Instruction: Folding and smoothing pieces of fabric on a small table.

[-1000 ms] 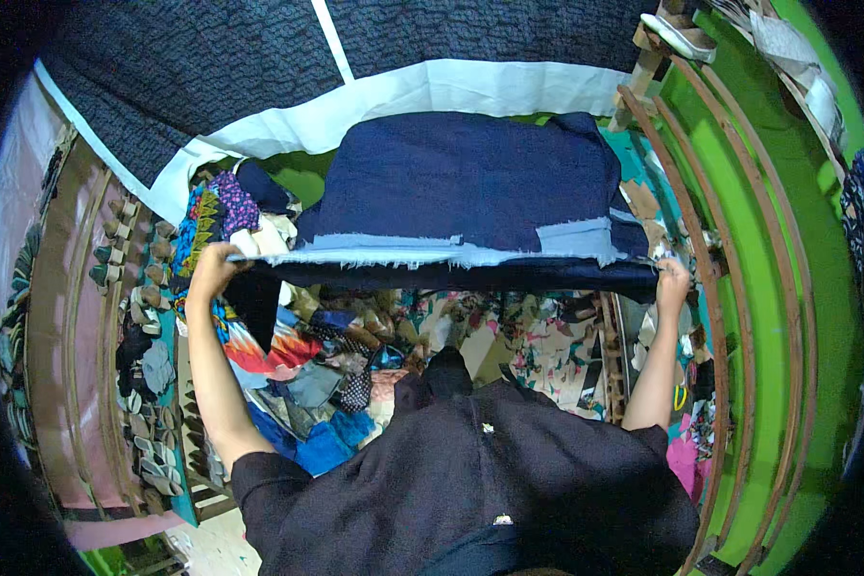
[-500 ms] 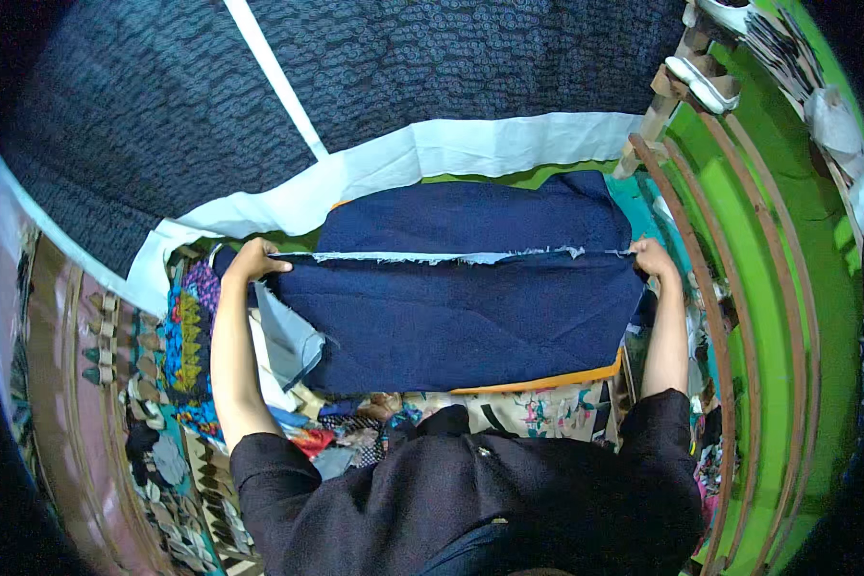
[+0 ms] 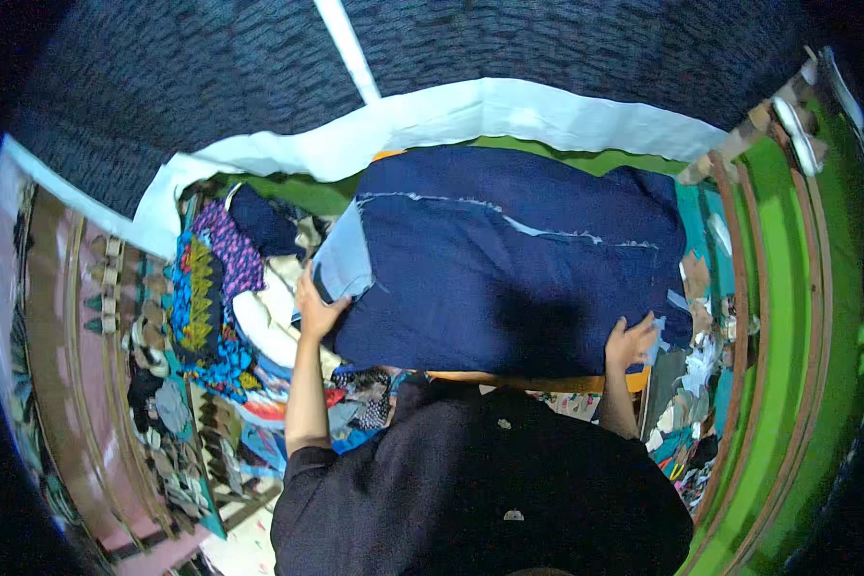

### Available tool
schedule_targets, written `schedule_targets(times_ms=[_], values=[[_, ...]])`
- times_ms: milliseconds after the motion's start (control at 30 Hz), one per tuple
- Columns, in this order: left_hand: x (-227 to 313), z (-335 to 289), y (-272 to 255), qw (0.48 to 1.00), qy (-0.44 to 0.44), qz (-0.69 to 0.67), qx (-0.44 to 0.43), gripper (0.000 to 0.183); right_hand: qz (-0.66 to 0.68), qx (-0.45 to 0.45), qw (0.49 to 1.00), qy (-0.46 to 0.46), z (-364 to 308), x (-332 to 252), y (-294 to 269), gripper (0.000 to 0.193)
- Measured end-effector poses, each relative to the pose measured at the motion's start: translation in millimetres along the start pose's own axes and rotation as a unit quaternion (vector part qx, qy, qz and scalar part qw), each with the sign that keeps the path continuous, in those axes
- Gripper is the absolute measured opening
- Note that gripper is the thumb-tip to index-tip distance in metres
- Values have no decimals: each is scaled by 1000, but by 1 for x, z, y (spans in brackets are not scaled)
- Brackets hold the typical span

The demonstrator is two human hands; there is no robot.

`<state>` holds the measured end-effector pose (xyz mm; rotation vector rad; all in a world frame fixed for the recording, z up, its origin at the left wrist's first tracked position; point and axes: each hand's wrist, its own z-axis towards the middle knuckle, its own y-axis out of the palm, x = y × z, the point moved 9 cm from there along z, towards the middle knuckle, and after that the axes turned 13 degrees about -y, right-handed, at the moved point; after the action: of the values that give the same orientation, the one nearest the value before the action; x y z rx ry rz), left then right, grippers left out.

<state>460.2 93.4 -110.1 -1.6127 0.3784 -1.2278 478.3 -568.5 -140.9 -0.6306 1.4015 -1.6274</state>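
**Both hands on a folded sheet of dark blue cloth**

Between the two hands lies a folded dark blue cloth [image 3: 509,278], spread flat over an orange-edged table [image 3: 518,382] whose rim shows just below the cloth's near edge. The left hand [image 3: 317,309] sits at the cloth's near left corner, fingers curled onto the edge and holding it; a turned-up flap showing the cloth's paler underside [image 3: 344,264] rises directly above those fingers. The right hand [image 3: 629,343] rests at the near right corner, fingers spread fairly wide and laid flat on the cloth, pressing rather than pinching as far as can be seen. A frayed pale edge runs across the cloth beyond both sets of fingertips, marking where one layer lies over another.

To the outer side of the left fingers lies a heap of mixed fabrics [image 3: 216,307], patterned in blue, yellow and purple, with white pieces nearest the hand. To the outer side of the right fingers, paper and fabric scraps [image 3: 696,360] lie scattered beside a curved green frame [image 3: 787,317]. Beyond the cloth's far edge, away from both hands, a white sheet [image 3: 470,115] stretches across beneath a dark patterned surface [image 3: 211,77]. The person's dark shirt [image 3: 480,490] fills the near foreground.
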Motion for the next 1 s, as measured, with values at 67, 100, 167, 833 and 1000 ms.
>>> schedule_targets(times_ms=[67, 100, 167, 833, 1000], values=[[-40, -27, 16, 993, -90, 55, -46, 104, -39, -26, 997, 69, -13, 39, 21, 72], [-48, -36, 13, 987, -144, 46, -49, 104, -12, -39, 993, 113, -16, 52, 29, 73], [-75, -38, 9, 989, -142, 34, 14, 105, -18, -54, 993, 105, -10, 59, 41, 75], [-195, 9, -22, 937, -311, -86, 134, 69, -32, -142, 983, 108, -10, 85, 69, 82], [-227, -82, 69, 808, -511, -289, -41, 82, -41, -111, 991, 57, -3, 73, 43, 74]])
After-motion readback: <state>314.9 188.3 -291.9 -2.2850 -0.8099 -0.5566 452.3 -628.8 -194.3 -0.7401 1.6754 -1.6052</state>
